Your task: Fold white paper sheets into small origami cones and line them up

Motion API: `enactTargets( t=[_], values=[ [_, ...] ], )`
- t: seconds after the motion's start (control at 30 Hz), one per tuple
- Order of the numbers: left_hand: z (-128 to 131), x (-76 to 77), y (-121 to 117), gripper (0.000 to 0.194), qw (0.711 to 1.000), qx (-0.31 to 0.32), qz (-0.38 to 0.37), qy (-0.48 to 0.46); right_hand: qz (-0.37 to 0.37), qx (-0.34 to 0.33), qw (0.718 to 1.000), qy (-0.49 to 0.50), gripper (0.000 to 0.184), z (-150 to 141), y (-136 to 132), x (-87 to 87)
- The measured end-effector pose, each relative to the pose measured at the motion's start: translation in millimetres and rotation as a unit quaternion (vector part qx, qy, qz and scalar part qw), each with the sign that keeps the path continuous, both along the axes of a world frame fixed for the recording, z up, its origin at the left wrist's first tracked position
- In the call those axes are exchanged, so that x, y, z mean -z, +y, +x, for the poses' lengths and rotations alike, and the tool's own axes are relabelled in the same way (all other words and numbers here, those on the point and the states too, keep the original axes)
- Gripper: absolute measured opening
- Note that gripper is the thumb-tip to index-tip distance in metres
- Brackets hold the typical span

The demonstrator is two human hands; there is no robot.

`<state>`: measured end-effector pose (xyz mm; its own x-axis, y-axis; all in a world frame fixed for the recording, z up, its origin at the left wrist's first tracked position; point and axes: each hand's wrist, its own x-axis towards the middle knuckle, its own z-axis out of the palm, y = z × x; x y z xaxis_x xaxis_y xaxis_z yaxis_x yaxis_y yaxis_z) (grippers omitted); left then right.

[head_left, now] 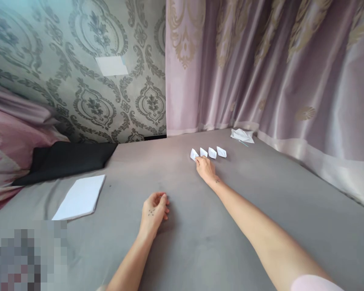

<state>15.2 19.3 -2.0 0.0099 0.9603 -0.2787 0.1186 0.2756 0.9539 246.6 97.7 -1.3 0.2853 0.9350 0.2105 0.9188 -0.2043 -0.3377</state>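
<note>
Several small white folded paper pieces (212,152) stand in a short row on the grey cloth surface (206,226), towards its far side. My right hand (205,167) reaches out to the leftmost folded paper piece (193,154), its thumb and fingertips closed at the lower edge of it. The second piece is partly hidden behind that hand. Nearer to me, my left hand (155,208) is low over the cloth, its fingers loosely curled and a little apart, with nothing visible in them.
A stack of white paper (80,197) lies at the left, before a folded black cloth (75,159). Crumpled white paper (242,136) and a thin bluish stick (243,143) lie at the back right. Pink curtains (197,101) and a patterned wall (133,89) border the far side.
</note>
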Motion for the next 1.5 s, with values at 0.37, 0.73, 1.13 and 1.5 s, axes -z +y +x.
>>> enactTargets(
  t=[0.37, 0.73, 1.13, 1.5],
  values=[
    [-1, -0.4, -1, 0.038, 1.000, 0.012, 0.013, -0.005, 0.021, -0.013, 1.000, -0.004, 0.036, -9, -39, -4.8],
    [-6, 10.1, -3, 0.037, 0.995, 0.072, 0.047, 0.051, 0.048, -0.195, 0.979, -0.035, 0.024, -54, -142, -1.7],
    [-7, 5.2, -8, 0.035, 0.992, 0.078, 0.071, 0.073, 0.063, -0.235, 0.969, 0.051, 0.025, -36, -140, -0.9],
    [-50, -15.1, 9, 0.022, 0.974, 0.120, 0.080, 0.174, 0.079, -0.249, 0.964, 0.055, 0.028, -34, -135, 7.5]
  ],
)
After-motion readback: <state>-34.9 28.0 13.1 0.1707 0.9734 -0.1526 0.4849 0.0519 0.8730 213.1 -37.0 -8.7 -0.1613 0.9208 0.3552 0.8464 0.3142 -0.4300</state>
